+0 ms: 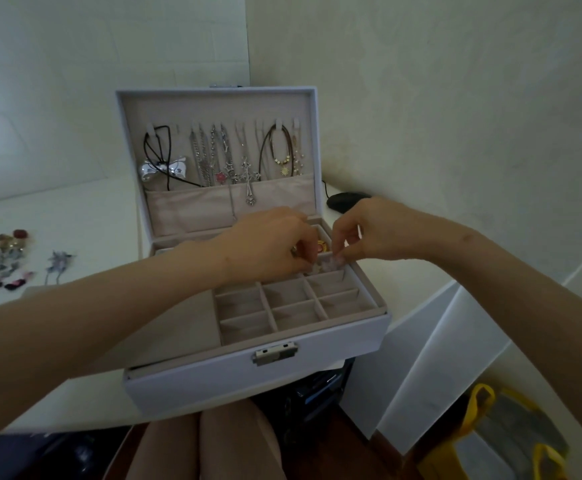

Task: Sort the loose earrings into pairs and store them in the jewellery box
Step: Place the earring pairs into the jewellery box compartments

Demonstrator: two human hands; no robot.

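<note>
Counts: one jewellery box (213, 382), white, open, lid (213, 109) upright. Two hands in it. Roughly seven necklaces (227, 157) hang on hooks inside the lid; exact count not readable where the chains overlap. At least six compartments of the divided tray (282, 306) show at front right.

Grips: right hand (369, 233) has a narrow grip, thumb and forefinger pinching a pale earring (333, 263) over the back right compartments. Left hand (269, 247) has its fingers curled down to the same pale piece, and the grip looks pinched on it. Cannot tell whether that is one earring or a pair. A gold-and-red piece (322, 245) sits in the compartment just behind, between the two hands.

Loose earrings (5, 261) lie in a cluster on the tabletop (75, 216), well left of the box. They are too blurred to count; dark, grey-blue, pink and red pieces show.

Surroundings: the left forearm crosses the left half of the tray and hides it. A metal latch (275, 353) is on the box front. A black mouse (346, 200) sits behind the right hand. The box overhangs the tabletop's near edge above the person's knees (206, 445). A yellow-and-grey bag (511, 434) is on the floor at right. White tabletop, pale walls (456, 98), corner position.
</note>
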